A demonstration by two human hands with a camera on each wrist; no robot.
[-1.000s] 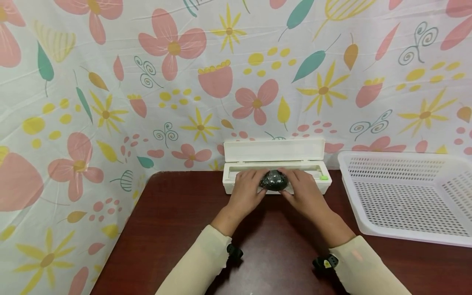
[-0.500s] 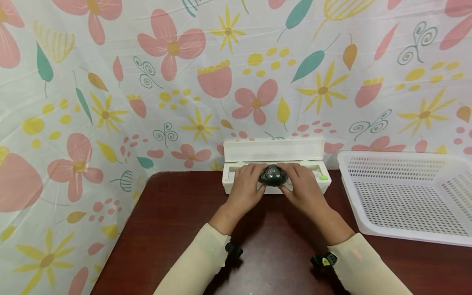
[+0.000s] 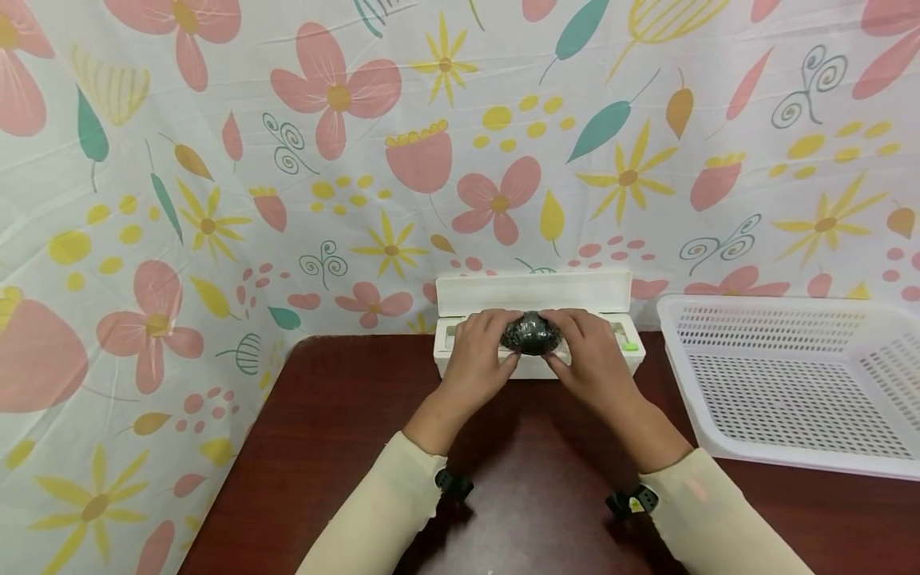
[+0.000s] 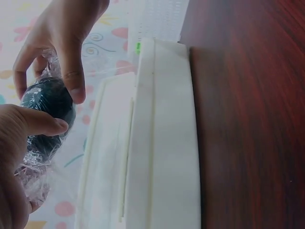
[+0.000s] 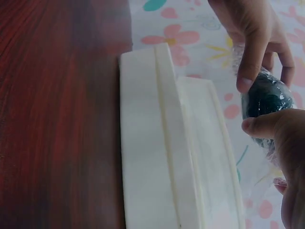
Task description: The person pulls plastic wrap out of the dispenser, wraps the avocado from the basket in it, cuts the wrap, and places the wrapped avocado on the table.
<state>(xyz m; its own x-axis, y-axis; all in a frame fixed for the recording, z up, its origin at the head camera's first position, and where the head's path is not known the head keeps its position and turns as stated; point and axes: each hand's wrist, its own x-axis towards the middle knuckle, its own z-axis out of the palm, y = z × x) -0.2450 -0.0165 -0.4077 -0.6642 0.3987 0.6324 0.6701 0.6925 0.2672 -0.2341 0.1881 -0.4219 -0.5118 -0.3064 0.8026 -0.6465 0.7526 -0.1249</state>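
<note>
A dark green, rounded thing wrapped in cling film [image 3: 532, 335] is held between both hands, over the white cling film dispenser [image 3: 532, 368]. My left hand [image 3: 474, 357] grips its left end, thumb on the near side. The right hand [image 3: 595, 359] grips the opposite end in the same way. In the left wrist view, crumpled film [image 4: 35, 183] bunches at the end by the left palm, and more film gathers under the right fingers. The wrapped thing [image 5: 267, 98] appears raised above the dispenser in the right wrist view. Fingertips on the far side are partly hidden.
The dispenser's lid [image 3: 532, 293] stands raised against the floral cloth [image 3: 402, 160] behind. A green slider [image 3: 630, 346] sits at its right end. To the right is a white perforated basket [image 3: 707, 427]. All rest on a dark reddish-brown table [image 3: 345, 447].
Both hands have moved slightly up and away from the body with the wrapped thing between them. The dispenser and basket have stayed in place.
</note>
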